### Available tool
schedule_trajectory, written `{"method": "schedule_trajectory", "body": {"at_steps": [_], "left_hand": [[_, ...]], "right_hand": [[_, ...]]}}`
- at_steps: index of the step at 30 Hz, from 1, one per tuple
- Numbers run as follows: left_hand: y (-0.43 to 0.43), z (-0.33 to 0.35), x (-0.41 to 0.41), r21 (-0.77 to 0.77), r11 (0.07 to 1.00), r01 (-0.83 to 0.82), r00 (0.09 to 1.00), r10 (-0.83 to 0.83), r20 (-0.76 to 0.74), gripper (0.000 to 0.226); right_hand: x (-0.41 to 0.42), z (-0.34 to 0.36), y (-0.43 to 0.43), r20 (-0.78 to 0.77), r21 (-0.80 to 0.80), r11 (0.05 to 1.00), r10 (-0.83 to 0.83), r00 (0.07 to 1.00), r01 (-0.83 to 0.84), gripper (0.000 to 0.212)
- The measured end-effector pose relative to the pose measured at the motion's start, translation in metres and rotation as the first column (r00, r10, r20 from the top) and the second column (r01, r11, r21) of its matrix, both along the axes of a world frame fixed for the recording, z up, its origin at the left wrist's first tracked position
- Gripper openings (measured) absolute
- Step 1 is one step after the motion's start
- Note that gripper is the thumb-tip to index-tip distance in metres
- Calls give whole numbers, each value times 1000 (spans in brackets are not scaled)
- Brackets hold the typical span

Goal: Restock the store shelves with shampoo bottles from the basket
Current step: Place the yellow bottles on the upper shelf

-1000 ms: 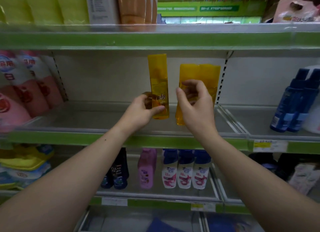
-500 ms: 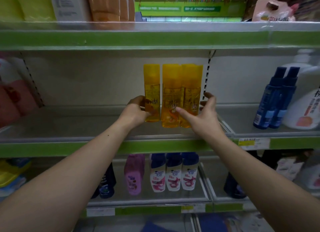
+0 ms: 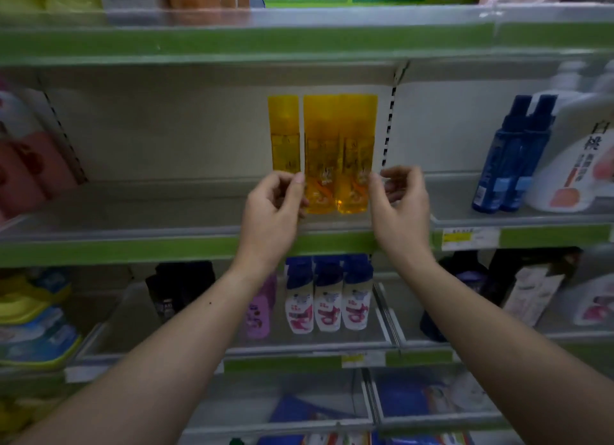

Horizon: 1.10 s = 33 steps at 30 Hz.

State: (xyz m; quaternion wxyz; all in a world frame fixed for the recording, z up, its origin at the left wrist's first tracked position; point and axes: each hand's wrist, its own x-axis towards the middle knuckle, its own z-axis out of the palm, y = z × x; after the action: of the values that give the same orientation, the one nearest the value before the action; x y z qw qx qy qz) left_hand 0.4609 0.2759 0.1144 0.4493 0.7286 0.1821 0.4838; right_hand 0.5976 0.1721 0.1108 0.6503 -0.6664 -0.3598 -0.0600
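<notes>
A: Head view, and the biggest thing out there is the shelving: the middle shelf (image 3: pixel 133 242) with its green front strip runs right across, another shelf above it, another below.

B: What's loaded on it?

A: Far right, a big white jug (image 3: pixel 578 152) on the middle shelf, with 2 dark blue bottles (image 3: pixel 513 152) just beside it on its left. Far left, blurred pink pouches (image 3: pixel 23 165). On the shelf below, 3 white bottles with blue caps (image 3: pixel 329 295) stand side by side, a purple bottle (image 3: pixel 260 311) to their left, and a dark bottle (image 3: pixel 169 295) further left still.

B: And the shampoo?

A: 3 yellow shampoo bottles (image 3: pixel 339 152) stand upright on the middle shelf, near its right-hand divider. The right 2 touch each other; the left 1 stands apart by a thin gap and a little further back.

B: Hands?

A: Both bare forearms reach up from the bottom corners. The left hand (image 3: pixel 272 208) is at the base of the left bottle, fingers curled loosely, thumb tip up against the edge of the middle one. I cannot tell whether it grips anything. The right hand (image 3: pixel 398 202) sits at the right side of the right bottle, thumb beside it, fingers curled and loose, closed on nothing.

B: The basket?

A: Out of frame.
</notes>
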Motion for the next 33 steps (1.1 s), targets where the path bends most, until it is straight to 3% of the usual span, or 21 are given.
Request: {"method": "schedule_trajectory", "body": {"at_steps": [2,8,13,17,22,27,33], "left_hand": [[-23,-18,4,-32,997,68,998,-68,9,26],[-95,-123,22,-268,953,140,984,-163,-66,31],[-136,-231,35,-463,880,106,974,-186,-131,31],[-169,-325,33,-545,834,90,929,-268,-257,30],[-212,-442,20,-590,804,70,822,-382,-423,25],[-251,-584,-9,-653,757,12,628,-514,-584,23],[-276,-700,-45,-641,766,-47,357,-586,-727,16]], "right_hand": [[-7,-7,-11,4,58,996,65,998,-66,19],[-7,-95,-71,-160,-8,983,178,971,-181,44],[1,-205,-128,-465,-96,976,129,876,-195,43],[1,-294,-180,-614,-184,968,23,789,-172,41],[-16,-405,-235,-713,-330,931,-137,687,-156,36],[-42,-531,-284,-779,-416,890,-241,579,-189,31],[-77,-657,-323,-812,-502,825,-348,469,-258,30]]}}
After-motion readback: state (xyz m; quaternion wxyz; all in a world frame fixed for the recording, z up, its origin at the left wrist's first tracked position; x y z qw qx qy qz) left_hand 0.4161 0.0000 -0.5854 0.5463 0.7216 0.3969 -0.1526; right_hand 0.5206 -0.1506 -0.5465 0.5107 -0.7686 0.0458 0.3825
